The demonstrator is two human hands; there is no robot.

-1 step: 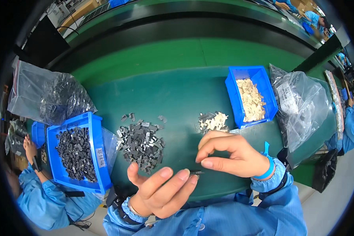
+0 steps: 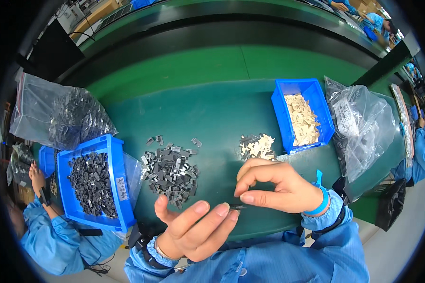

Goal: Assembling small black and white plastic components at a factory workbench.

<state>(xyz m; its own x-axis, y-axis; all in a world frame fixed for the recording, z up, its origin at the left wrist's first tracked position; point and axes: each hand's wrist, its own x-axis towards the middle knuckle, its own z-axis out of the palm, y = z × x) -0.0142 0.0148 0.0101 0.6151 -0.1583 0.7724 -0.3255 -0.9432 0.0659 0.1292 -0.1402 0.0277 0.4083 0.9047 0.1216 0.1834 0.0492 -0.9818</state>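
While my right hand (image 2: pixel 281 188) pinches a small dark metal clip (image 2: pixel 237 206) against my open left hand (image 2: pixel 196 231), fitting seems underway; next needs careful alignment.

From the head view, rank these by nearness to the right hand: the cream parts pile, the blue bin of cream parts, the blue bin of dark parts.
1. Cream parts pile: on the mat just beyond the right hand.
2. Blue bin of cream parts: farther back, to the right.
3. Blue bin of dark parts: far left, past the left hand.
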